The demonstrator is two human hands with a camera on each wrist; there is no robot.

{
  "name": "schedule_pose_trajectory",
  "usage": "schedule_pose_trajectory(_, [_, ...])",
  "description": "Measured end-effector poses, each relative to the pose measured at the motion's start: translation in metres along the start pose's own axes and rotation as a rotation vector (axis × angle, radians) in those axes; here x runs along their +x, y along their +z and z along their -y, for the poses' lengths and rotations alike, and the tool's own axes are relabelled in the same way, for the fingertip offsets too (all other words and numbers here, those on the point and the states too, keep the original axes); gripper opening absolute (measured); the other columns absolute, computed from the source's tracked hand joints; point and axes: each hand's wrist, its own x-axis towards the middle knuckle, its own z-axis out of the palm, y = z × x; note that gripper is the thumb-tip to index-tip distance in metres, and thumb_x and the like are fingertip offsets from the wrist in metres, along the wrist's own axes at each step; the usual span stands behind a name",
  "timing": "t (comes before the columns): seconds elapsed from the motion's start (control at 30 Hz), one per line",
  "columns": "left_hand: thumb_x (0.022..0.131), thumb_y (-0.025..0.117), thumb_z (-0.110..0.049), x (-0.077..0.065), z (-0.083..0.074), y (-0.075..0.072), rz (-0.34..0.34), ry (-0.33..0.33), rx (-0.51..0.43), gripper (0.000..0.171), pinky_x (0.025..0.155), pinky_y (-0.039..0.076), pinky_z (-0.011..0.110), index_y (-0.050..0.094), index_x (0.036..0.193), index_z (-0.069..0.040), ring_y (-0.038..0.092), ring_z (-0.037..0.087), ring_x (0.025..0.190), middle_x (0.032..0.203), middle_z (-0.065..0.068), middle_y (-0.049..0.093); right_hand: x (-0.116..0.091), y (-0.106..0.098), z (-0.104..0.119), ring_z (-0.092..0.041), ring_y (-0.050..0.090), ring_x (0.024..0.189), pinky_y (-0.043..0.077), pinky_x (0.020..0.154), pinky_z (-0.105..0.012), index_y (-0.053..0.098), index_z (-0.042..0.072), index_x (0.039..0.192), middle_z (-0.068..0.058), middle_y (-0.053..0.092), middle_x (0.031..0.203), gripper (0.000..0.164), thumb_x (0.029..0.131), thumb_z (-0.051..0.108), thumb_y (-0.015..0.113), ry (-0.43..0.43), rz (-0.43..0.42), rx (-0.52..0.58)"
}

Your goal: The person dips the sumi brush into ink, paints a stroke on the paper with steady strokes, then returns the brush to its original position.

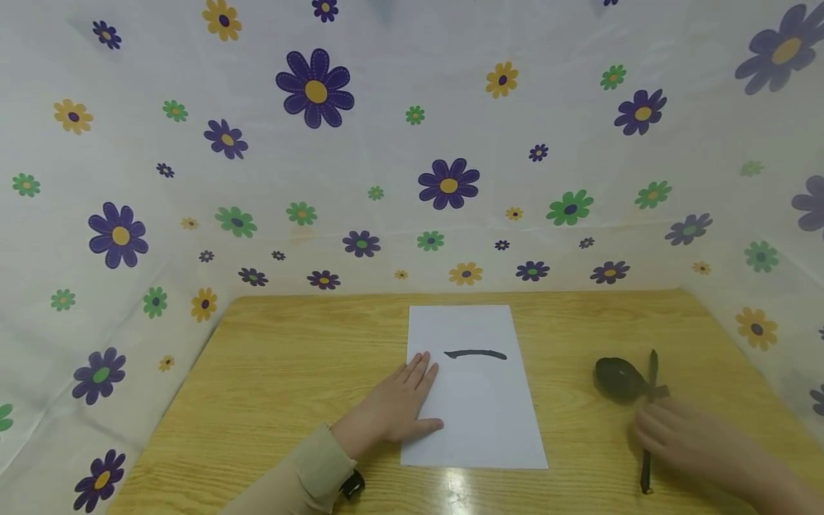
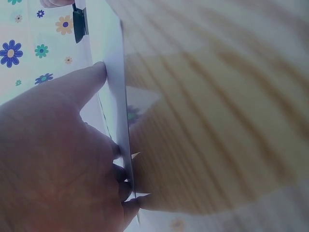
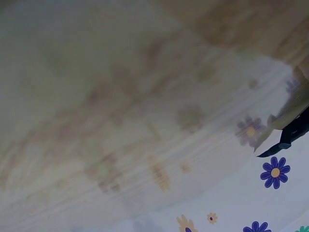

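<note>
A white sheet of paper [image 1: 479,422] lies on the table with one black stroke [image 1: 476,354] across its upper part. My left hand [image 1: 399,400] rests flat on the paper's left side, fingers extended and thumb out. At the right, my right hand [image 1: 682,443], somewhat blurred, has its fingers curled over the shaft of a slim dark brush [image 1: 646,472]. The brush's pointed end stands out above the fingers, its other end below them. Beside the fingers sits a black oval dish [image 1: 618,379] with a short handle, which the brush crosses. In the right wrist view the dark brush tip [image 3: 271,152] shows at the right.
The wooden table [image 1: 309,343] has a glossy surface. A white cloth [image 1: 380,143] printed with flowers hangs at the back and both sides. A small black object [image 1: 352,485] shows by the left sleeve [image 1: 325,465].
</note>
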Motion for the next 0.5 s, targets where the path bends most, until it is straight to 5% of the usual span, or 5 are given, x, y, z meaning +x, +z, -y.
schedule_pose_trajectory(0.5, [0.104,0.053,-0.065,-0.0021,0.0,-0.0031,-0.005,0.009,-0.013,0.093,0.136,0.022,0.043,0.021,0.17,-0.007,0.014,0.029,0.168,0.179,0.015,0.011,0.0004,0.0019,0.0005,-0.022,0.056,0.083,0.051,0.074,-0.037,0.064,0.009,0.096,-0.006,0.063,0.095,0.058,0.105,-0.01,0.01,-0.008,-0.04,0.01])
